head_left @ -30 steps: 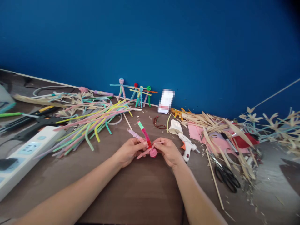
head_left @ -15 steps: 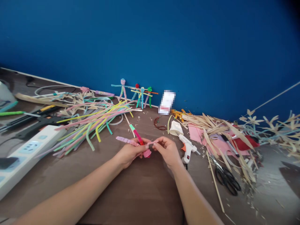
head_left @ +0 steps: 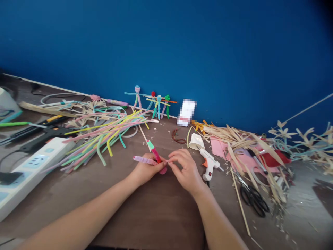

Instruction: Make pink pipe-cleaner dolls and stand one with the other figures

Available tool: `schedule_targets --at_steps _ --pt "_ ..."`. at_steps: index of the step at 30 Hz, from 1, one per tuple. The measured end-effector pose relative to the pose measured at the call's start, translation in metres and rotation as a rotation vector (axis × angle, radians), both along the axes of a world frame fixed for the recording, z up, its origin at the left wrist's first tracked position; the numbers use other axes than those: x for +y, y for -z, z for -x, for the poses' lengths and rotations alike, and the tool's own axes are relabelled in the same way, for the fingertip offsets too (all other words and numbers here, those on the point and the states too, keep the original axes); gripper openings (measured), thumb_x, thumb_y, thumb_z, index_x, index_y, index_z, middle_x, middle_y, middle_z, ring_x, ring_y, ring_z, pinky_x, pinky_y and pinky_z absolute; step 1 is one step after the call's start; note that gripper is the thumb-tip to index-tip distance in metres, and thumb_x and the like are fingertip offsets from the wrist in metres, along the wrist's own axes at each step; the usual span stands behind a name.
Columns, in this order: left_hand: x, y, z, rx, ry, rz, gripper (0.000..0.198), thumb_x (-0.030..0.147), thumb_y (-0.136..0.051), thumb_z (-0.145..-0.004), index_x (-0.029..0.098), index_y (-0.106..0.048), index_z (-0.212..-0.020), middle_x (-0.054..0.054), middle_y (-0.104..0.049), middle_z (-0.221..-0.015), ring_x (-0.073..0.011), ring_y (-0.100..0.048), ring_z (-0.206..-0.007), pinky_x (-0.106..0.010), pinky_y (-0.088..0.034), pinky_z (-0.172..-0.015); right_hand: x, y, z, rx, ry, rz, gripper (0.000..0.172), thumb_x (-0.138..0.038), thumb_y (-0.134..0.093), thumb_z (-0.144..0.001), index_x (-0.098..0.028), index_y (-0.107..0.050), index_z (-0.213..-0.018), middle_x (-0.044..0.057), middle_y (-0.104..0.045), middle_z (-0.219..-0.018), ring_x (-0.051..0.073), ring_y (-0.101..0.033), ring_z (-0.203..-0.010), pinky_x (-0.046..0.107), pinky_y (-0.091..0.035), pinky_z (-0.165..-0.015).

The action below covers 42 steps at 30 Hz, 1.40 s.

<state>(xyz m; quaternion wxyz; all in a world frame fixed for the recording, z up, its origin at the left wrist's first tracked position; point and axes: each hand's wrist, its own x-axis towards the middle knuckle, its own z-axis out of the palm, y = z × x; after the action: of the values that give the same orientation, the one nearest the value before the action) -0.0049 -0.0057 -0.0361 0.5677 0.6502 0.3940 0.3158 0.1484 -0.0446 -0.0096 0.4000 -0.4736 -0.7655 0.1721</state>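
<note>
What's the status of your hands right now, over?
Left hand gripping pink pipe-cleaner bundle. Right hand close, fingers against it. Hot glue gun just beyond right hand.

The left hand and right hand can draw back over the brown surface, but a hot glue gun blocks the right side and fanned pipe cleaners the left.

Bright, even daylight, soft faint shadows, wide-angle bending toward the edges, darkened top-right corner, pixelated white patch
</note>
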Motion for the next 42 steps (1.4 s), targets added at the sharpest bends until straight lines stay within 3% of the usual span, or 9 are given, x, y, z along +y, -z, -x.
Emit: schedule_targets --at_steps 6,10,14,17,22,27,32,37,42 --pt "-0.002 0.006 0.003 0.165 0.035 -0.316 0.019 0.026 -0.052 -0.072 0.016 -0.064 -0.061 -0.002 -0.059 -0.059 -0.0121 -0.051 -0.055 -0.021 -0.036 -0.054 0.001 0.005 0.001 0.063 0.047 0.123 0.008 -0.017 -0.049 -0.076 -0.019 -0.056 -0.074 0.004 -0.057 -0.073 0.017 -0.049 -0.074 0.03 -0.039 -0.07" --pt "-0.004 0.002 0.005 0.143 0.151 -0.478 0.019 0.025 -0.049 -0.075 0.019 -0.066 -0.068 -0.004 -0.061 -0.066 -0.0138 -0.053 -0.063 -0.023 -0.037 -0.063 0.005 0.014 0.0 0.388 0.081 0.437 0.002 -0.018 -0.053 -0.07 -0.018 -0.054 -0.071 0.0 -0.056 -0.062 0.012 -0.051 -0.059 0.026 -0.04 -0.06" --pt "-0.007 -0.005 0.005 0.059 0.191 -0.484 0.017 0.025 -0.051 -0.074 0.021 -0.067 -0.076 -0.006 -0.063 -0.072 -0.0157 -0.054 -0.07 -0.025 -0.037 -0.069 0.01 0.019 -0.001 0.725 0.049 0.783 0.007 -0.019 -0.058 -0.061 -0.016 -0.052 -0.062 -0.004 -0.052 -0.051 0.008 -0.045 -0.047 0.021 -0.034 -0.05" --pt "-0.009 -0.007 0.002 0.038 0.112 -0.367 0.018 0.027 -0.051 -0.074 0.018 -0.066 -0.067 -0.005 -0.062 -0.068 -0.0143 -0.054 -0.065 -0.024 -0.039 -0.065 0.013 0.02 -0.002 0.824 0.053 0.889 0.007 -0.019 -0.057 -0.058 -0.016 -0.05 -0.059 -0.004 -0.05 -0.047 0.006 -0.04 -0.043 0.019 -0.029 -0.046" --pt "-0.008 -0.003 -0.002 -0.078 0.008 -0.042 0.022 0.029 -0.051 -0.073 0.014 -0.06 -0.061 -0.003 -0.058 -0.056 -0.0124 -0.052 -0.055 -0.023 -0.039 -0.056 0.012 0.023 0.0 0.721 0.082 0.715 0.006 -0.02 -0.053 -0.064 -0.017 -0.05 -0.06 -0.005 -0.046 -0.047 0.008 -0.041 -0.046 0.02 -0.03 -0.048" --pt "-0.003 0.002 0.0 -0.187 -0.088 0.04 0.018 0.029 -0.054 -0.072 0.012 -0.061 -0.071 -0.002 -0.057 -0.054 -0.012 -0.051 -0.054 -0.023 -0.039 -0.053 0.008 0.023 0.004 0.392 0.119 0.453 0.007 -0.024 -0.053 -0.069 -0.017 -0.052 -0.066 -0.003 -0.05 -0.057 0.01 -0.044 -0.052 0.021 -0.034 -0.051" --pt "-0.001 0.003 0.0 -0.182 -0.126 0.029 0.019 0.029 -0.056 -0.07 0.012 -0.063 -0.076 -0.001 -0.056 -0.051 -0.0109 -0.049 -0.05 -0.022 -0.038 -0.051 0.003 0.019 0.005 0.174 0.148 0.269 0.005 -0.02 -0.05 -0.072 -0.019 -0.054 -0.07 0.0 -0.053 -0.064 0.013 -0.048 -0.061 0.025 -0.038 -0.06" --pt "-0.001 0.006 0.0 0.011 -0.118 -0.062 0.018 0.028 -0.055 -0.069 0.013 -0.065 -0.073 -0.003 -0.059 -0.054 -0.0124 -0.052 -0.051 -0.022 -0.039 -0.051 0.0 0.009 0.004 0.032 0.123 0.108 0.011 -0.02 -0.049 -0.076 -0.019 -0.056 -0.068 0.002 -0.053 -0.064 0.016 -0.047 -0.068 0.028 -0.036 -0.064" --pt "-0.003 0.007 0.001 0.102 0.008 -0.248 0.015 0.024 -0.053 -0.071 0.016 -0.066 -0.069 -0.002 -0.06 -0.059 -0.0117 -0.053 -0.056 -0.021 -0.039 -0.055 0.005 0.012 -0.001 0.163 0.165 0.233 0.012 -0.024 -0.052 -0.074 -0.019 -0.058 -0.064 0.001 -0.052 -0.06 0.014 -0.045 -0.062 0.026 -0.035 -0.06"
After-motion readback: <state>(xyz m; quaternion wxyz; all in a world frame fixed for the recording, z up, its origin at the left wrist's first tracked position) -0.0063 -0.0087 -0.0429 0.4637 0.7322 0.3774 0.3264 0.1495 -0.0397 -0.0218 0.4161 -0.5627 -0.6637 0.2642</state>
